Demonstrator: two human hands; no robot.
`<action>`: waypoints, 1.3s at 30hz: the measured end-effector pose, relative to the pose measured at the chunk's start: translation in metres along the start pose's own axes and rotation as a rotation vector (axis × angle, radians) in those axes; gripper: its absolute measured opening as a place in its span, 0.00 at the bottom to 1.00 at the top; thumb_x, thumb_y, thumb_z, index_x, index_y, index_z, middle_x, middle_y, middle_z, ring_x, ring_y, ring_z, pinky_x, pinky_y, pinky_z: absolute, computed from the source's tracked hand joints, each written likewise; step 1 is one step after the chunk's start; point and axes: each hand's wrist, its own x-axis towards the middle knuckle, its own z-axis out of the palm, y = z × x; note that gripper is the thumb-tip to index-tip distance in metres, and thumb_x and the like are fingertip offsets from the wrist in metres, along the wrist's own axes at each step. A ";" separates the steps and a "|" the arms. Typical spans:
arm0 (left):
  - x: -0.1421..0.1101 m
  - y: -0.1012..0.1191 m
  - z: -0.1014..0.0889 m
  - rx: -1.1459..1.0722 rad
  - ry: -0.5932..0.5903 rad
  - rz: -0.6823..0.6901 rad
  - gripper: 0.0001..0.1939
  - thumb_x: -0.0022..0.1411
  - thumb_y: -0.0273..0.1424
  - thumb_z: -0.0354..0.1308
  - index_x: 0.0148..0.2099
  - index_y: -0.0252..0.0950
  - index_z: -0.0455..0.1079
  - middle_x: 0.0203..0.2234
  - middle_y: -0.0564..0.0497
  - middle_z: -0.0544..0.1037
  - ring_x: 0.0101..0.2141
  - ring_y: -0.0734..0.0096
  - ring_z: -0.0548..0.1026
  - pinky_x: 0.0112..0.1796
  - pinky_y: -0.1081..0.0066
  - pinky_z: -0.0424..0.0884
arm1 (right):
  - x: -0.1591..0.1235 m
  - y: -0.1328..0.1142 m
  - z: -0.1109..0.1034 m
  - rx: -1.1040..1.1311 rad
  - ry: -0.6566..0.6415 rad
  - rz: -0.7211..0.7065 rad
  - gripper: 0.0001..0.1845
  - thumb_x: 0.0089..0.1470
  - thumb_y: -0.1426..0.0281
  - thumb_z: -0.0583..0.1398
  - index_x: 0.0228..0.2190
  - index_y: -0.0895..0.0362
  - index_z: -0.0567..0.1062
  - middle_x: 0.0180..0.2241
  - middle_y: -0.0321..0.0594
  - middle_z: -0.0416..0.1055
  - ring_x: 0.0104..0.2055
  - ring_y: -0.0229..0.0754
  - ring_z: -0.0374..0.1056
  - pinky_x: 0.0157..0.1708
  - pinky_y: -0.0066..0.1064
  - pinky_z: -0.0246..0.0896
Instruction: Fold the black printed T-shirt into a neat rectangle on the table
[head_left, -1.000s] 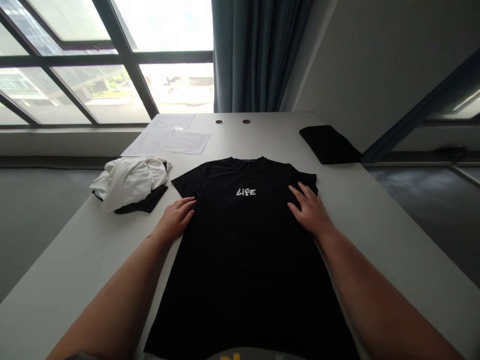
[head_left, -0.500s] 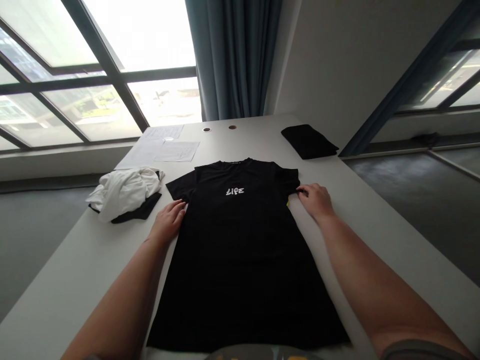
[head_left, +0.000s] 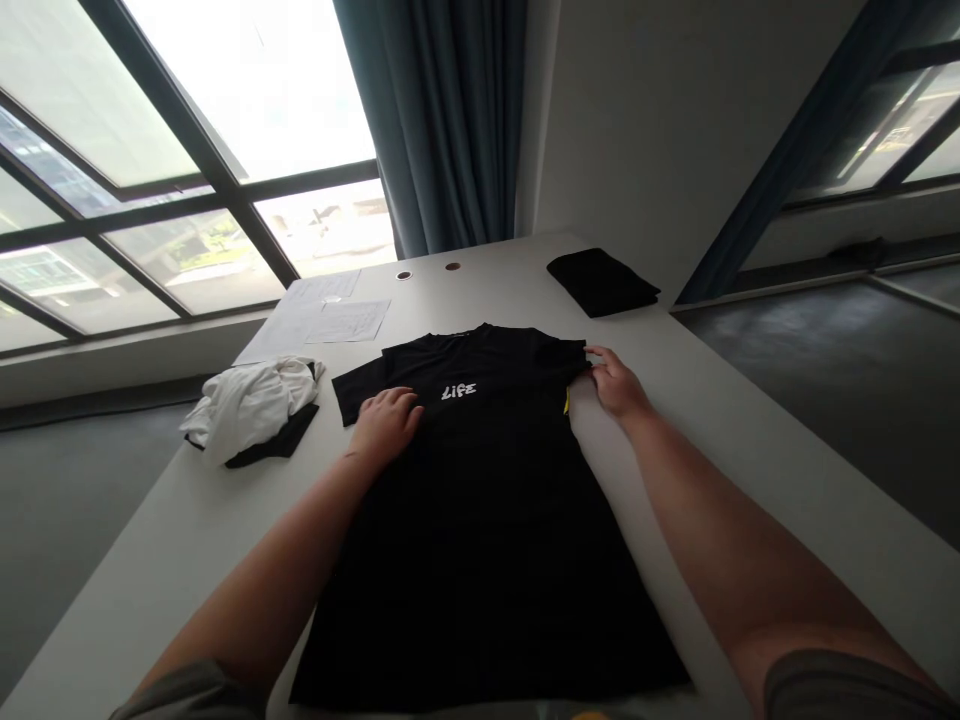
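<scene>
A black T-shirt (head_left: pixel 480 530) lies spread front up on the white table, its collar at the far end and white lettering on the chest. My left hand (head_left: pixel 386 428) rests palm down on the chest near the sleeve at left, fingers stretched out and holding nothing. At the other side, my right hand (head_left: pixel 619 384) pinches the hem of the sleeve at right between thumb and fingers. A small yellow patch (head_left: pixel 567 402) shows at the shirt's edge below that sleeve.
A crumpled white and black garment (head_left: pixel 251 405) lies at the table's left edge. Behind it are printed papers (head_left: pixel 349 320). A folded black garment (head_left: pixel 604 282) sits at the far right. Two cable holes are in the tabletop (head_left: pixel 480 290), near a blue curtain (head_left: pixel 442 120).
My left hand has moved from the shirt's left edge onto its chest. My right hand has shifted slightly up along the sleeve hem. The view has tilted a little.
</scene>
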 end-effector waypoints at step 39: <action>0.069 0.210 0.069 -0.528 -0.429 0.726 0.27 0.77 0.41 0.47 0.71 0.33 0.61 0.72 0.40 0.58 0.73 0.58 0.51 0.71 0.57 0.49 | 0.007 -0.023 0.001 0.441 -0.040 -0.178 0.36 0.66 0.41 0.49 0.52 0.52 0.82 0.52 0.42 0.80 0.56 0.54 0.75 0.57 0.45 0.69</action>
